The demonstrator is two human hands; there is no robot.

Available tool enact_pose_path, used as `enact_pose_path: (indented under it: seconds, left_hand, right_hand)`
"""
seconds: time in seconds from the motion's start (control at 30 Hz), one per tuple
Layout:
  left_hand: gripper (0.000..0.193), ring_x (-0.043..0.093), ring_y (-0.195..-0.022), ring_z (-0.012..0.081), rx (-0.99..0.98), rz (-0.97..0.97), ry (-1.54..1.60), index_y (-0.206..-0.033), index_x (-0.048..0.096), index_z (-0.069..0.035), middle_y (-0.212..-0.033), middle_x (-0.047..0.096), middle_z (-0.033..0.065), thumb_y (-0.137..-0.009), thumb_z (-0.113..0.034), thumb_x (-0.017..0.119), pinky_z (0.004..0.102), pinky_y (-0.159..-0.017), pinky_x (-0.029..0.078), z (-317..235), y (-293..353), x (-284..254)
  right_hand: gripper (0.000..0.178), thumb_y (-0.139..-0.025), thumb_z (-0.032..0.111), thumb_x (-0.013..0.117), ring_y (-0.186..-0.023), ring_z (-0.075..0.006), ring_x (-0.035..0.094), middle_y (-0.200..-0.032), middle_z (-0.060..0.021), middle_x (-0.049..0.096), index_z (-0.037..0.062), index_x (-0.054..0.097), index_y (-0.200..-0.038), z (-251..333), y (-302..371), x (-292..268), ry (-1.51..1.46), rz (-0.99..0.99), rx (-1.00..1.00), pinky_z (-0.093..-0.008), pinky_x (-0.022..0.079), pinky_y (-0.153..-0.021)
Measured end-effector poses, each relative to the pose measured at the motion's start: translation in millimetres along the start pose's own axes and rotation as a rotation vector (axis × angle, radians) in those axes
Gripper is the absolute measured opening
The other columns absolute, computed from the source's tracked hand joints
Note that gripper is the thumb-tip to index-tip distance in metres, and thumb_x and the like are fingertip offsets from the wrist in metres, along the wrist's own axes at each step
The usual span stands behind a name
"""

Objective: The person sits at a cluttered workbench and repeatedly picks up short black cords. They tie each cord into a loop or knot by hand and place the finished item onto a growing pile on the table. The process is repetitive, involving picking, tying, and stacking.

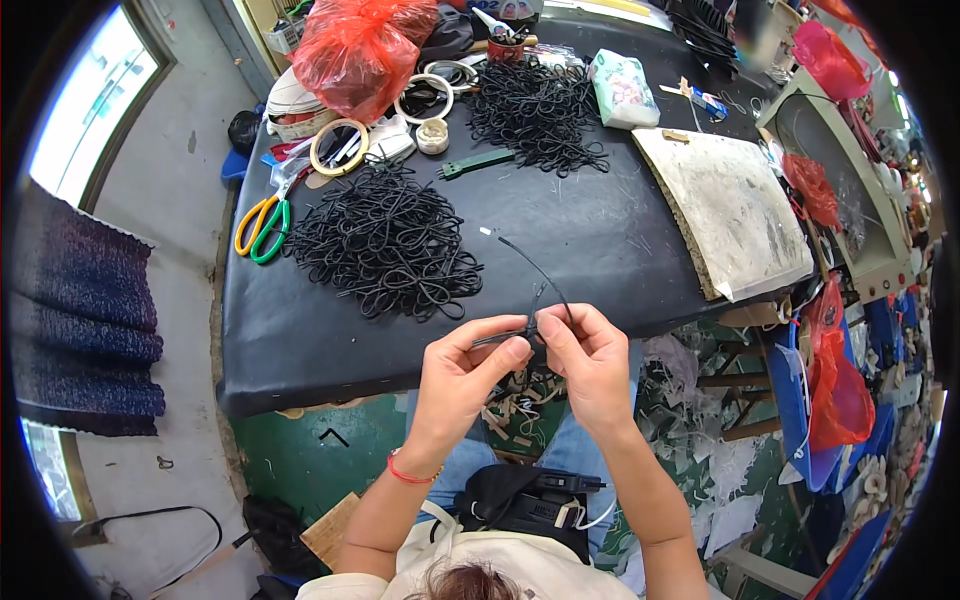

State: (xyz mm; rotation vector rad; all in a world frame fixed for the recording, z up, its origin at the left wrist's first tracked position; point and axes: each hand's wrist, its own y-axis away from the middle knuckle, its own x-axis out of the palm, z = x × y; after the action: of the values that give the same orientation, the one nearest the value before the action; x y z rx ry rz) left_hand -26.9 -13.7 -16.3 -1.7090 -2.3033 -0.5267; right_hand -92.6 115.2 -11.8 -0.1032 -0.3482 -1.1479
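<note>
Between thumb and fingers, my left hand (470,362) pinches a thin black cord (540,268) just over the table's near edge. My right hand (588,365) pinches the same cord, with the fingertips of both hands nearly touching. One end of the cord arcs up and away toward the table's middle; the part between my fingers is mostly covered. A heap of looped black cords (385,245) lies ahead and to the left of my hands. Farther back is a second heap of similar black cords (535,108).
The black-covered table (340,350) carries yellow-and-green-handled scissors (268,230), a green pronged tool (476,163), tape rolls (340,147), a red plastic bag (362,50) and a tissue pack (622,90). A stained pale board (730,205) lies at right. Scraps litter the green floor (290,450).
</note>
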Motion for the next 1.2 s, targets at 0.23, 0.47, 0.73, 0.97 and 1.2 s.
enact_pose_path:
  seconds: [0.23, 0.47, 0.73, 0.97, 1.2]
  left_hand:
    - [0.023, 0.061, -0.077, 0.0103, 0.052, -0.027, 0.037, -0.106, 0.059, 0.003, -0.088, 0.065, 0.0084, -0.084, -0.004, 0.061, 0.0226, -0.072, 0.051, -0.8, 3.1, 9.2]
    - [0.019, 0.062, -0.075, 0.0114, 0.066, -0.031, 0.086, -0.101, 0.061, 0.003, -0.087, 0.065, 0.0090, -0.084, -0.006, 0.061, 0.0233, -0.070, 0.052, 6.7, 4.5, 9.1]
    - [0.018, 0.064, -0.075, 0.0151, 0.001, -0.048, 0.189, -0.101, 0.059, 0.004, -0.088, 0.065, 0.0116, -0.086, -0.006, 0.059, 0.0264, -0.070, 0.053, 7.3, 5.5, 6.3]
    - [0.018, 0.062, -0.078, 0.0126, -0.035, -0.022, 0.201, -0.101, 0.060, 0.001, -0.088, 0.064, 0.0092, -0.087, -0.010, 0.057, 0.0245, -0.073, 0.050, 3.3, -1.3, -7.1]
    - [0.025, 0.055, -0.087, 0.0155, 0.590, -0.445, -1.000, -0.102, 0.060, 0.001, -0.098, 0.057, 0.0064, -0.080, -0.009, 0.064, 0.0279, -0.072, 0.043, -46.6, -42.9, -47.1]
  right_hand:
    - [0.012, -0.085, 0.006, 0.060, -0.074, -0.0084, 0.059, -0.082, -0.0041, 0.062, -0.0024, 0.057, -0.093, 4.1, 11.2, 1.8, 0.144, -0.003, -0.118, -0.0206, 0.048, -0.063]
    - [0.012, -0.087, 0.010, 0.059, -0.066, -0.0068, 0.056, -0.076, -0.0047, 0.062, -0.0011, 0.057, -0.090, -1.1, 15.4, 3.7, 0.479, -0.070, -0.261, -0.0217, 0.046, -0.058]
    - [0.013, -0.089, 0.011, 0.056, -0.060, -0.0045, 0.048, -0.070, -0.0011, 0.057, -0.0012, 0.055, -0.088, -0.4, 15.8, 9.9, 0.413, -0.061, -0.215, -0.0208, 0.041, -0.052]
    - [0.014, -0.090, 0.012, 0.054, -0.064, -0.0026, 0.046, -0.080, -0.0009, 0.058, -0.0007, 0.056, -0.097, 4.3, 9.5, 6.6, 0.190, -0.017, -0.079, -0.0173, 0.039, -0.056]
    - [0.021, -0.090, 0.013, 0.052, -0.059, -0.0037, 0.043, -0.075, -0.0009, 0.054, -0.0013, 0.061, -0.102, 22.7, 4.5, -33.2, 0.491, -0.133, -0.219, -0.0184, 0.034, -0.052]
